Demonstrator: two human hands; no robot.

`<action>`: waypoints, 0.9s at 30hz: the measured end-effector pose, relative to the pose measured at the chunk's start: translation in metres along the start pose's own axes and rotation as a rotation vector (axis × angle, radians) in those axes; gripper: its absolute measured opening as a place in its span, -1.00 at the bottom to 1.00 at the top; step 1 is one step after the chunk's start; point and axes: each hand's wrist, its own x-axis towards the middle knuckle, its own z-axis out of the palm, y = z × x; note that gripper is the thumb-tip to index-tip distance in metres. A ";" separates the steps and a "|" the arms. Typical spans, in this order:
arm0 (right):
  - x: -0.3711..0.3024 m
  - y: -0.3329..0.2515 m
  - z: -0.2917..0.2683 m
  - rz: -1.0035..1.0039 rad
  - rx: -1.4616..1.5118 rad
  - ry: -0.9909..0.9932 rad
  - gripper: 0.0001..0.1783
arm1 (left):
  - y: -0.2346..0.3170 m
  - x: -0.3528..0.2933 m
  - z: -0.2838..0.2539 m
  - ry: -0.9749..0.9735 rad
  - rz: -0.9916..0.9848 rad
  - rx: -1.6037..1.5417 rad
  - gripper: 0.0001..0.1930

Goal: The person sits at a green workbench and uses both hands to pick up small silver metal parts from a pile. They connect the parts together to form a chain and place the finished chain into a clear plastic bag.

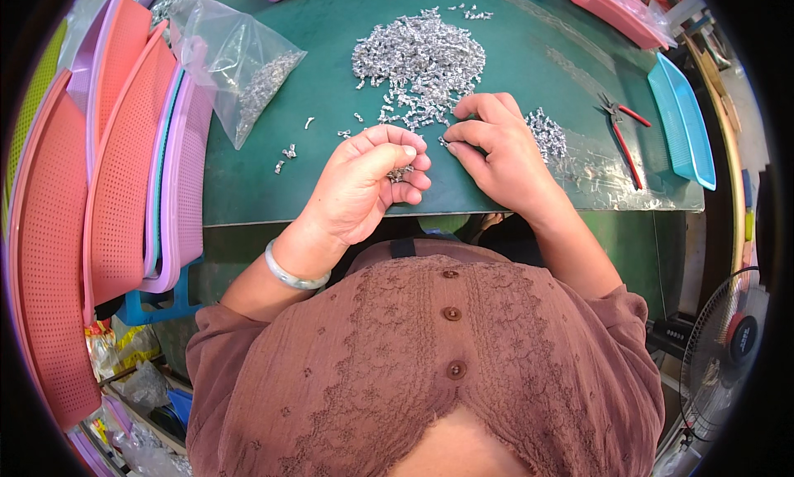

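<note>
My left hand (pixel 368 175), palm turned up, curls around several small silvery metal parts (pixel 400 174) that show between thumb and fingers. Close beside it my right hand (pixel 504 150) pinches one small metal part (pixel 444 140) at the tips of thumb and forefinger, just over the table. A large heap of the same metal parts (pixel 418 55) lies beyond both hands, its near edge spreading toward the fingertips. Partly behind my right hand sits a smaller pile of metal parts (pixel 547 135). A few loose pieces (pixel 285 156) are scattered left of my left hand.
The green table (pixel 331 97) has a clear plastic bag (pixel 236 68) of parts at left, beside stacked pink and purple baskets (pixel 124 179). Red-handled pliers (pixel 620 134) and a blue basket (pixel 682 121) are at right. A fan (pixel 728 353) stands at lower right.
</note>
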 end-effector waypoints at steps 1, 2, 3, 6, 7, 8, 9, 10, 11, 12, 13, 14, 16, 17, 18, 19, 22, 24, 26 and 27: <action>0.000 0.000 0.000 0.001 0.002 -0.002 -0.90 | 0.000 0.000 0.001 0.007 0.001 0.008 -0.87; 0.000 0.000 0.000 -0.001 0.002 0.003 -0.90 | 0.000 0.000 0.001 0.014 0.001 0.015 -0.87; 0.000 0.000 0.001 -0.003 0.002 0.008 -0.91 | 0.000 0.000 0.002 0.018 0.000 0.018 -0.87; 0.000 -0.003 0.002 0.008 0.001 0.023 -0.93 | 0.000 0.000 0.003 0.026 -0.003 0.027 -0.87; 0.000 -0.004 0.002 0.015 0.001 0.027 -0.94 | 0.000 0.000 0.003 0.026 -0.003 0.029 -0.87; 0.001 -0.004 0.003 0.003 -0.015 0.029 -0.94 | 0.000 0.000 0.003 0.027 -0.003 0.030 -0.87; 0.001 -0.004 0.004 -0.009 -0.031 0.031 -0.94 | 0.000 0.000 0.003 0.030 -0.003 0.033 -0.87; 0.001 -0.004 0.005 -0.021 -0.047 0.033 -0.95 | 0.000 -0.001 0.003 0.034 -0.004 0.035 -0.87; 0.000 -0.004 0.005 -0.026 -0.021 0.053 -0.94 | 0.000 -0.001 0.004 0.037 -0.005 0.037 -0.87; 0.000 -0.004 0.006 -0.032 0.005 0.072 -0.93 | 0.000 -0.001 0.004 0.035 -0.007 0.040 -0.87; 0.000 -0.005 0.006 -0.038 0.031 0.092 -0.92 | 0.000 -0.001 0.004 0.032 -0.010 0.042 -0.87; 0.000 -0.006 0.005 -0.049 0.066 0.116 -0.90 | 0.000 -0.001 0.004 0.030 -0.012 0.044 -0.87; 0.002 -0.009 0.000 -0.073 0.137 0.162 -0.85 | 0.000 -0.001 0.007 0.052 -0.016 0.081 -0.86; 0.001 -0.011 -0.001 -0.084 0.165 0.173 -0.83 | 0.000 -0.001 0.009 0.063 -0.018 0.099 -0.86; 0.002 -0.012 -0.001 -0.094 0.192 0.184 -0.81 | 0.000 -0.001 0.010 0.060 -0.028 0.104 -0.86; 0.001 -0.014 -0.002 -0.105 0.219 0.196 -0.79 | 0.001 -0.001 0.011 0.057 -0.039 0.108 -0.86; 0.000 -0.015 -0.001 -0.112 0.282 0.206 -0.78 | 0.000 -0.001 0.014 0.045 -0.057 0.107 -0.87; -0.001 -0.017 -0.001 -0.112 0.296 0.202 -0.78 | 0.000 -0.002 0.014 0.034 -0.053 0.108 -0.89; -0.002 -0.018 -0.001 -0.112 0.313 0.200 -0.77 | -0.001 -0.001 0.014 0.023 -0.038 0.115 -0.91; -0.003 -0.018 -0.001 -0.112 0.322 0.200 -0.77 | -0.001 -0.001 0.013 0.017 -0.033 0.114 -0.90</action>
